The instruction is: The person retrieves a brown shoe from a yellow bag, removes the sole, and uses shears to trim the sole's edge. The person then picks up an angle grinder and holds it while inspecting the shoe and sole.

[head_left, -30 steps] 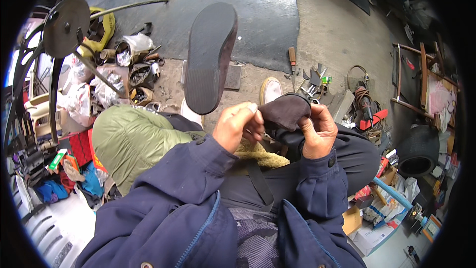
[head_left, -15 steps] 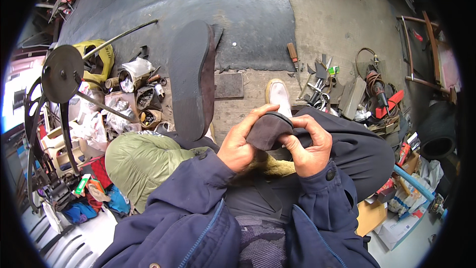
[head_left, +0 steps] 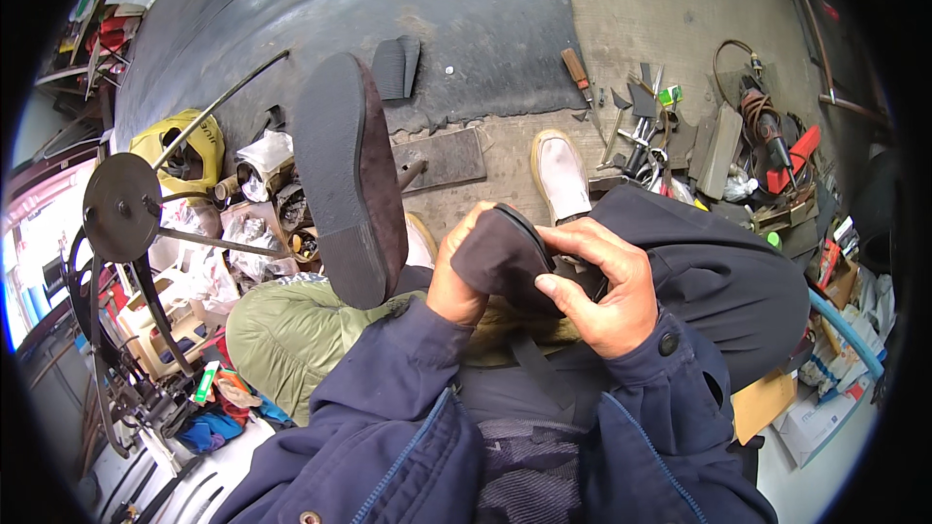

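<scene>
A dark brown suede shoe [head_left: 497, 257] is held over my lap, its rounded heel end facing up and its rim tilted to the right. My left hand [head_left: 451, 281] is closed round its left side. With thumb and fingers, my right hand [head_left: 612, 286] grips the right edge of the shoe; the inner fingers are partly hidden. A second dark brown shoe [head_left: 340, 184] stands to the left with its black sole and ribbed heel showing; what supports it is mostly hidden. Two black ribbed rubber pieces [head_left: 395, 68] lie beyond it on the dark mat.
A black metal machine with a round disc [head_left: 121, 206] rises at the left, near a yellow container [head_left: 180, 150] and bags of small parts. To the right lie a screwdriver [head_left: 577, 73], loose hand tools [head_left: 641, 136] and a corded power tool [head_left: 767, 131]. A metal plate [head_left: 451, 157] lies ahead.
The view has shifted slightly. The held shoe is turned, with its rim now facing more to the right. My right fingers have moved along its edge. The rubber pieces and metal plate show more fully.
</scene>
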### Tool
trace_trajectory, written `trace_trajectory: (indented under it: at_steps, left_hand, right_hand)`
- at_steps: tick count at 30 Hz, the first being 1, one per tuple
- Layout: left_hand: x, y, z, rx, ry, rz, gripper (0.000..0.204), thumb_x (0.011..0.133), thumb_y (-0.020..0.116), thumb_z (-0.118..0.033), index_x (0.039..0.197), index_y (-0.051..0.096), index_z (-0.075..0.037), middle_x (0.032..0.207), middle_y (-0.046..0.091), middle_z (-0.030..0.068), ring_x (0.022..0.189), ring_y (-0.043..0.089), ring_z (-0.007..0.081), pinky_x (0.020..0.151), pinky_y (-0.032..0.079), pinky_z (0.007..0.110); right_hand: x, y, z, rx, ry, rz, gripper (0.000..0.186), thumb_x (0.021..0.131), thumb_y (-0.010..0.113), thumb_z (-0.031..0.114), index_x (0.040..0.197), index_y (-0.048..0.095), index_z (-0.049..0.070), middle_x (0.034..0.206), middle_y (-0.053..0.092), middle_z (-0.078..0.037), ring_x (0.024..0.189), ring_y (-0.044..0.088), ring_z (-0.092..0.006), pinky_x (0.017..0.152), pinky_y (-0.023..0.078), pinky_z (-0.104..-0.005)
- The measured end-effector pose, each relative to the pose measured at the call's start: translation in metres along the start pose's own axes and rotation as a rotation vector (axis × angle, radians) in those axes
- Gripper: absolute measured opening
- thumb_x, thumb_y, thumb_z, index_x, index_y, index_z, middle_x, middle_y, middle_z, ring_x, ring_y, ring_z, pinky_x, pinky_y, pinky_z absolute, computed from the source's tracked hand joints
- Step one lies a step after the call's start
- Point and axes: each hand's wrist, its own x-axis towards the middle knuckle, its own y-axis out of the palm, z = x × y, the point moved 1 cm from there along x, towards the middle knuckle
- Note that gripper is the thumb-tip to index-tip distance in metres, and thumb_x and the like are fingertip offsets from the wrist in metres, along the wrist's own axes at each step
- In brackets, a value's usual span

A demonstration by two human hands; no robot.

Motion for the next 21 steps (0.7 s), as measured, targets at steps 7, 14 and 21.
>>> trace_trajectory:
  at_steps: [7,14,21]
  left_hand:
    - [0.0,0.002,0.005,-0.338,-0.151,0.041,0.033,0.1,0.064,-0.028,0.122,0.057,-0.004,0.105,0.067,0.0071,0.095,0.068,0.02,0.087,0.057,0.035]
    - [0.003,-0.002,0.01,-0.311,-0.104,0.07,0.041,0.099,0.065,-0.033,0.127,0.054,-0.004,0.113,0.067,0.0126,0.102,0.069,0.0272,0.089,0.058,0.04]
    - [0.001,-0.002,0.01,-0.345,-0.154,0.105,0.044,0.1,0.061,-0.038,0.129,0.053,-0.005,0.121,0.066,0.0169,0.11,0.067,0.0335,0.093,0.057,0.048]
  right_hand:
    - [0.001,0.0,-0.008,0.107,0.049,-0.016,0.04,0.08,0.065,-0.007,0.119,0.069,-0.003,0.103,0.072,-0.016,0.095,0.071,-0.0224,0.086,0.054,-0.03]
    - [0.0,-0.001,-0.012,0.123,0.063,-0.001,0.038,0.083,0.059,-0.007,0.12,0.069,-0.004,0.108,0.072,-0.017,0.1,0.07,-0.0235,0.091,0.053,-0.0308]
    - [-0.003,0.002,-0.017,0.419,0.244,-0.001,0.044,0.085,0.047,-0.009,0.124,0.065,-0.008,0.117,0.072,-0.017,0.109,0.069,-0.0214,0.1,0.051,-0.0325]
